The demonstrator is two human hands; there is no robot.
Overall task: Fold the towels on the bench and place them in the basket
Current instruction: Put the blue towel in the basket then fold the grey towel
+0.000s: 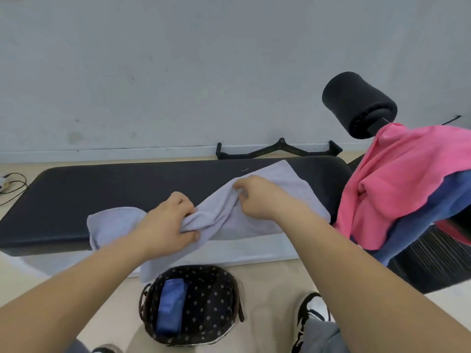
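light: even, bright | shadows: faint | blur: soft throughout | edges: wide-angle bending

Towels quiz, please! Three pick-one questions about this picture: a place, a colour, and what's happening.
1. Where is the folded blue towel? A) on a shelf B) in the dark woven basket C) in a drawer
2. What colour is the terry towel that the left hand and right hand grip? A) pink B) light grey C) green
3. That towel is: A) neatly folded B) rolled up C) bunched, unfolded
1B: it lies inside the basket. 2B: the gripped cloth is pale grey. 3C: it twists between the hands.
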